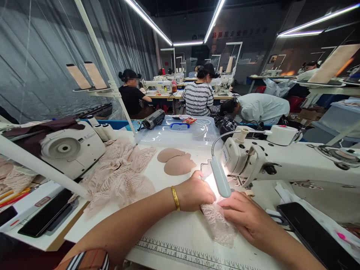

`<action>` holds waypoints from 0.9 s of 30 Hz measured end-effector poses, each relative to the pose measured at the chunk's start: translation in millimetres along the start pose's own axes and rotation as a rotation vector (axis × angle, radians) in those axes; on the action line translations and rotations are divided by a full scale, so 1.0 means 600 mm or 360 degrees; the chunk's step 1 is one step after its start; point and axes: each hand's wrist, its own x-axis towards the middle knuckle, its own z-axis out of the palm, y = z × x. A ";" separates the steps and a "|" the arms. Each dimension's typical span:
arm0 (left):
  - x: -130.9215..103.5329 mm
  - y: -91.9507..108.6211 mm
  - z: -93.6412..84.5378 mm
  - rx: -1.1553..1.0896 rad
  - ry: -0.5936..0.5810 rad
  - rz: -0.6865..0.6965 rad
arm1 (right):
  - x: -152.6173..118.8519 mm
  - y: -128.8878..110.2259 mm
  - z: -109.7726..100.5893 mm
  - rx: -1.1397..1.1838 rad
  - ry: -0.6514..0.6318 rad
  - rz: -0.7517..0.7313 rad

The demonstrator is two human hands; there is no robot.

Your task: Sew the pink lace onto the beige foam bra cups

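Pale pink lace lies at the front of the white sewing machine, lit by a grey lamp. My left hand, with a gold bracelet at the wrist, has its fingers closed on the lace's upper edge, left of the lamp. On the lace's right side rests my right hand, its fingers stretched out and pointing left. The lamp hides part of the needle area. Two beige oval pads lie on the table beyond my left hand.
A heap of lace covers the table's left part. A second machine stands farther left. A black phone and scissors lie at the right. Behind the table is a clear plastic box; several people sit or bend beyond.
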 end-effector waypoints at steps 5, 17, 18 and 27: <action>-0.004 -0.003 0.011 0.0146 0.0106 0.0162 | 0.001 -0.006 -0.003 0.0059 0.0012 -0.0028; 0.009 0.004 0.041 0.0486 0.0488 0.0190 | -0.003 0.011 -0.002 -0.0240 0.0082 0.0189; 0.012 0.005 0.043 0.0517 0.0476 0.0176 | -0.005 0.015 0.001 -0.0256 0.0091 0.0207; 0.030 0.014 0.065 0.0332 0.0434 -0.0068 | -0.021 0.057 0.020 -0.0486 0.0110 0.0522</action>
